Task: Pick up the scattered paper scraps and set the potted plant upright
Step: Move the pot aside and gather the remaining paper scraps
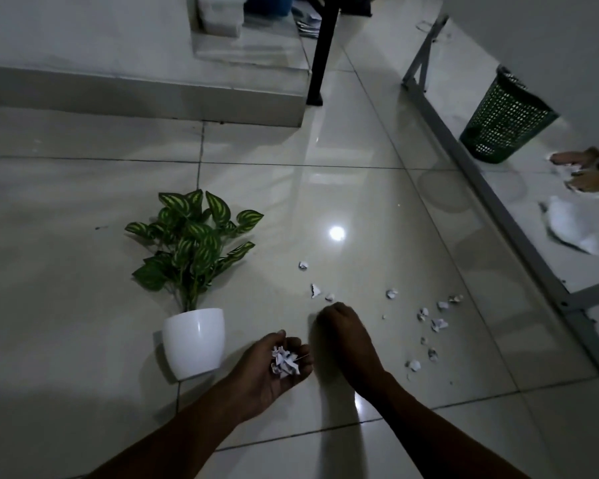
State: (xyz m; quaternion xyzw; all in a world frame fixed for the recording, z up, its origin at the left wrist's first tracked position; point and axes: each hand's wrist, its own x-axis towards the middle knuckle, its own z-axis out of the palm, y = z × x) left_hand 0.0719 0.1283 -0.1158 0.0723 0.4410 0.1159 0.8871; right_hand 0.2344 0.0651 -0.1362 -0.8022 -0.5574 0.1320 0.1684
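A potted plant with striped green leaves (191, 243) lies tipped on the tiled floor, its white pot (194, 342) nearest me and the leaves pointing away. My left hand (274, 366) is palm up beside the pot and cups a wad of paper scraps (284, 363) in curled fingers. My right hand (346, 335) reaches down to the floor with its back toward me, so its fingertips are hidden. Just beyond it lie two scraps (316, 290). Several more scraps (438, 323) are scattered to its right.
A green mesh waste bin (505, 122) stands at the right under a white table with a grey metal frame (519, 229). Another person's feet (585, 171) and a larger torn paper (567, 229) are beside it. A black chair leg (320, 63) and a raised step (153, 98) lie ahead.
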